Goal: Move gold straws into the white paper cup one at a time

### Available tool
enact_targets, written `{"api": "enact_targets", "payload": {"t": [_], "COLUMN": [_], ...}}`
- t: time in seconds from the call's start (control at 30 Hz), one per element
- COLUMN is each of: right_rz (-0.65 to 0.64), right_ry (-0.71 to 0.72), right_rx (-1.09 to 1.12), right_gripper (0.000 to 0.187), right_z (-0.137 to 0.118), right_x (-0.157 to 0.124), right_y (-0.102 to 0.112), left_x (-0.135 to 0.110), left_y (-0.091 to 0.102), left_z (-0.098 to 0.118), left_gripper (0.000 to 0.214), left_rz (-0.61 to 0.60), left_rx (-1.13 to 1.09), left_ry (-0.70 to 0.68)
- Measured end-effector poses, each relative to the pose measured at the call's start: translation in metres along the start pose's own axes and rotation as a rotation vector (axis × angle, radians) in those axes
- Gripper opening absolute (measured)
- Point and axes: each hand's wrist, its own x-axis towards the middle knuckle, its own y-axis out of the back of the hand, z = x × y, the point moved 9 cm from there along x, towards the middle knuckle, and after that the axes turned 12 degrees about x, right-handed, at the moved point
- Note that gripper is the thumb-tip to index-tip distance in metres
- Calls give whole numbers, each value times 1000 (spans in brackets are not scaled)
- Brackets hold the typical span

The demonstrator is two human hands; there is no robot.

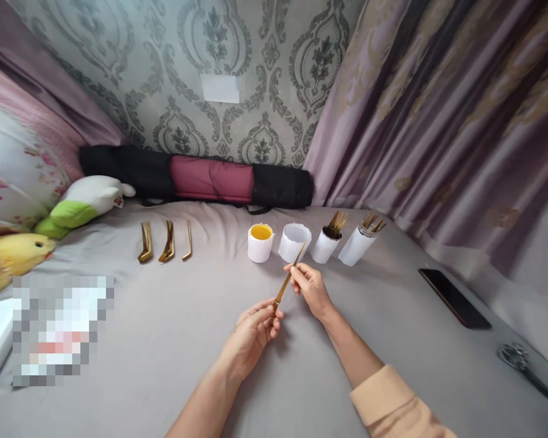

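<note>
Both my hands hold one thin gold tool (288, 278) above a grey sheet (173, 340). My left hand (254, 333) pinches its lower end, fingers closed. My right hand (311, 288) pinches it higher up, near the middle. The tip points up toward four white cups: one with a yellow inside (260, 242), one empty (295, 242), and two holding several gold tools (327, 242) (360, 242).
Three bent gold tweezers (165, 241) lie in a row at the left. A black and maroon long bag (196, 177) rests against the wall. Plush toys (80, 204) sit at far left. A dark phone (453, 298) and scissors (523, 364) lie at right by the curtain.
</note>
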Motion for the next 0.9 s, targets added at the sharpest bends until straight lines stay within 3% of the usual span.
{"api": "enact_targets", "payload": {"t": [0.9], "right_rz": [135], "right_ry": [116], "right_rx": [62], "right_gripper": [32], "right_z": [-39], "right_x": [27], "right_y": [38], "left_x": [1], "left_y": [3], "left_z": [-5], "left_gripper": [25], "left_rz": [17], "left_rx": [30], "left_ry": [41]}}
